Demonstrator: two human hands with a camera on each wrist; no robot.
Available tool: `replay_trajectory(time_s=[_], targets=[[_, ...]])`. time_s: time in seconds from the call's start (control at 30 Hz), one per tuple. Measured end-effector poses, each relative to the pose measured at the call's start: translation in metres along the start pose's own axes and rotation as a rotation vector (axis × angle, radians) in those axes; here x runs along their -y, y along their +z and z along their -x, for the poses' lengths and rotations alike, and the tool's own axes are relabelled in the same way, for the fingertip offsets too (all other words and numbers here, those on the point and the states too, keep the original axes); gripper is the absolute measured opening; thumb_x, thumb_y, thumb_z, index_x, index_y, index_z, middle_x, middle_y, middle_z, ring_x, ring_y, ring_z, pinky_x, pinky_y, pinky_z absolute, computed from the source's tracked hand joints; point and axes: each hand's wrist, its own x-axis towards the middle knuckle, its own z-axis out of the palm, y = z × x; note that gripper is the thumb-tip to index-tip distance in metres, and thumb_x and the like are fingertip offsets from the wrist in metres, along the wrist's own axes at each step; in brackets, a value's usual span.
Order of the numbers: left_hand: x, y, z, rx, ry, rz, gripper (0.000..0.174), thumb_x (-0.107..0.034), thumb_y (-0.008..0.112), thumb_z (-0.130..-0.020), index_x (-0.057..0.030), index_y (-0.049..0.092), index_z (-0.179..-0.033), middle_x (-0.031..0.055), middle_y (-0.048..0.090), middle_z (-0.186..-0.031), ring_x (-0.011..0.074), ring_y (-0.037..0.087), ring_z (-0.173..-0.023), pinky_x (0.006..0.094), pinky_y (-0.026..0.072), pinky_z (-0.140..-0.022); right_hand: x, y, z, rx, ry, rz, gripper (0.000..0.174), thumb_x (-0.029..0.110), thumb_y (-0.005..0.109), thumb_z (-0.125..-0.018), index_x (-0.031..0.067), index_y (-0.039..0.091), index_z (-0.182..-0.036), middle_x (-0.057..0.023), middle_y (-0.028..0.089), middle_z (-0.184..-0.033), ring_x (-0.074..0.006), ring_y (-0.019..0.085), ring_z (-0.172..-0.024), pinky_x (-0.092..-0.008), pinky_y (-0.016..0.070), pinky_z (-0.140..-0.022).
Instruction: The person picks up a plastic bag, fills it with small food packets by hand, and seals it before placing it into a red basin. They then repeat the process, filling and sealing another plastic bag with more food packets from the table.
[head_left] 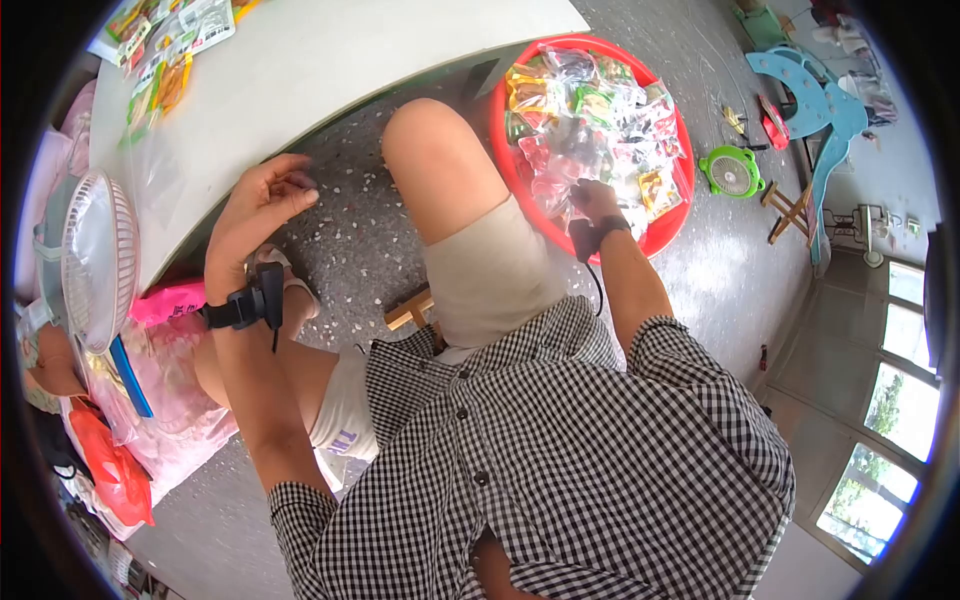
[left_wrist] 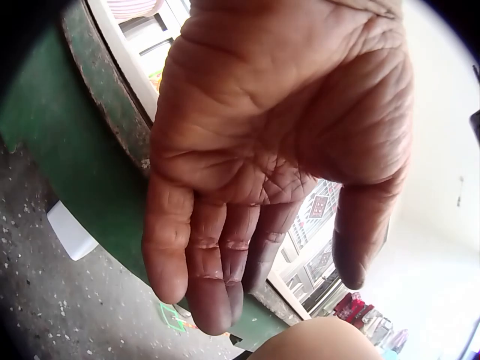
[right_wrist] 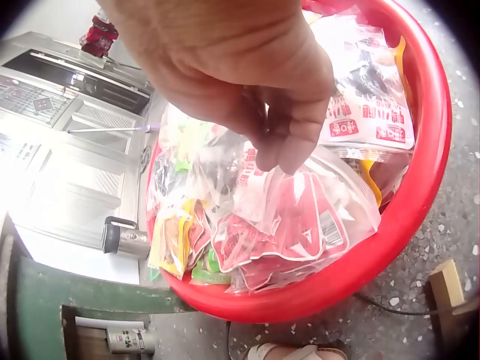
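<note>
Black-and-white checked cloth of the shirt (head_left: pixel 560 450) spreads closest beneath the head camera, with both forearms reaching out past it. Empty and relaxed, the left hand (left_wrist: pixel 262 135) hangs near the edge of the white-topped table (head_left: pixel 300 60), palm toward its wrist camera, fingers slightly bent and the thumb well apart from them. Over the red basin (right_wrist: pixel 431 150), the right hand (head_left: pixel 597 200) points downward with its fingers curled and their tips drawn together, pinching the film of a clear packet (right_wrist: pixel 277 232). That packet lies in the basin among many other packets, near the rim in the right wrist view; its red-edged lower end points toward that rim, but fingers and folds hide the upper part, so its long axis cannot be told. A raised knee (head_left: pixel 435 140) stands between the two hands, and the basin's rim rings the heap. More bags (head_left: pixel 170 75) lie on the table's far corner. A large pale fan (head_left: pixel 100 260) stands beside the left forearm, a small green fan (head_left: pixel 732 172) sits on the floor just beyond the basin, and a wooden piece (head_left: pixel 408 308) shows between the legs.
</note>
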Motion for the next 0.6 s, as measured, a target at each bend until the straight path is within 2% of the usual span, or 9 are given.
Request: replay_trajectory(time_s=[0.1, 0.13, 0.17, 0.27, 0.3, 0.33, 0.43, 0.5, 0.6], targets=[[-0.002, -0.003, 0.003, -0.029, 0.000, -0.035, 0.042, -0.013, 0.070, -0.076, 0.0031, 0.056, -0.112, 0.0047, 0.059, -0.086, 0.0113, 0.056, -0.080, 0.0240, 0.0463, -0.071, -0.002, -0.003, -0.021, 0.355, -0.547, 0.939, 0.019, 0.003, 0.051, -0.084, 0.0025, 0.057, -0.102, -0.0137, 0.061, -0.080, -0.0242, 0.063, -0.070, -0.0387, 0.0553, -0.061], [-0.003, -0.002, 0.003, -0.060, 0.032, -0.066, 0.041, -0.014, 0.070, -0.075, 0.0038, 0.057, -0.110, 0.0065, 0.060, -0.084, 0.0117, 0.057, -0.076, 0.0249, 0.0472, -0.066, -0.040, 0.001, -0.057, 0.361, 0.000, 0.421, 0.014, 0.005, 0.051, -0.085, 0.0030, 0.056, -0.098, -0.0121, 0.062, -0.079, -0.0237, 0.063, -0.069, -0.0381, 0.0531, -0.056], [-0.004, -0.002, 0.003, -0.097, 0.089, -0.066, 0.036, -0.013, 0.070, -0.076, 0.0040, 0.058, -0.105, 0.0073, 0.061, -0.080, 0.0118, 0.057, -0.073, 0.0254, 0.0474, -0.063, -0.079, 0.003, -0.092, 0.085, 0.443, -0.140, 0.010, 0.008, 0.050, -0.086, 0.0034, 0.055, -0.093, -0.0104, 0.062, -0.079, -0.0233, 0.063, -0.068, -0.0376, 0.0508, -0.051], [-0.007, -0.005, 0.001, -0.145, 0.144, -0.012, 0.026, -0.012, 0.068, -0.078, 0.0022, 0.060, -0.098, 0.0054, 0.063, -0.073, 0.0096, 0.058, -0.068, 0.0247, 0.0467, -0.061, -0.073, 0.003, -0.086, 0.151, 0.574, -0.123, 0.012, 0.015, 0.048, -0.087, 0.0062, 0.055, -0.093, -0.0106, 0.063, -0.077, -0.0229, 0.062, -0.064, -0.0365, 0.0472, -0.047], [-0.013, -0.007, 0.004, -0.168, 0.193, 0.013, 0.025, -0.014, 0.068, -0.078, 0.0008, 0.061, -0.097, 0.0062, 0.064, -0.076, 0.0100, 0.059, -0.070, 0.0260, 0.0470, -0.061, -0.030, 0.012, -0.055, 0.087, 0.543, -0.097, 0.012, 0.014, 0.047, -0.087, 0.0069, 0.054, -0.093, -0.0099, 0.062, -0.074, -0.0220, 0.060, -0.060, -0.0360, 0.0467, -0.046], [-0.008, -0.011, 0.002, -0.134, 0.233, 0.071, 0.032, -0.011, 0.069, -0.078, 0.0001, 0.059, -0.107, 0.0027, 0.061, -0.085, 0.0083, 0.056, -0.079, 0.0221, 0.0462, -0.069, -0.017, 0.015, -0.046, 0.085, 0.522, -0.052, 0.011, 0.011, 0.047, -0.085, 0.0077, 0.053, -0.094, -0.0092, 0.061, -0.072, -0.0202, 0.058, -0.057, -0.0350, 0.0469, -0.046], [-0.014, -0.017, 0.006, -0.259, 0.300, 0.036, 0.031, -0.013, 0.069, -0.080, 0.0000, 0.060, -0.107, 0.0035, 0.062, -0.086, 0.0085, 0.057, -0.080, 0.0223, 0.0464, -0.069, 0.008, 0.014, -0.043, -0.037, 0.384, 0.015, 0.008, 0.014, 0.054, -0.083, 0.0075, 0.054, -0.088, -0.0066, 0.059, -0.072, -0.0178, 0.056, -0.057, -0.0298, 0.0460, -0.046], [-0.020, -0.023, 0.015, -0.268, 0.288, 0.066, 0.031, -0.014, 0.068, -0.081, 0.0005, 0.060, -0.107, 0.0044, 0.062, -0.087, 0.0089, 0.057, -0.080, 0.0229, 0.0473, -0.068, 0.037, 0.014, -0.051, -0.007, 0.235, 0.132, 0.011, 0.018, 0.058, -0.081, 0.0077, 0.056, -0.076, -0.0038, 0.057, -0.066, -0.0154, 0.052, -0.051, -0.0285, 0.0418, -0.043], [-0.021, -0.034, 0.028, -0.344, 0.303, 0.152, 0.030, -0.016, 0.068, -0.082, 0.0016, 0.060, -0.105, 0.0055, 0.062, -0.087, 0.0097, 0.058, -0.079, 0.0237, 0.0486, -0.066, 0.121, 0.052, -0.044, 0.003, 0.012, 0.185, 0.013, 0.019, 0.060, -0.081, 0.0072, 0.058, -0.076, -0.0015, 0.054, -0.060, -0.0102, 0.046, -0.046, -0.0238, 0.0354, -0.040]])
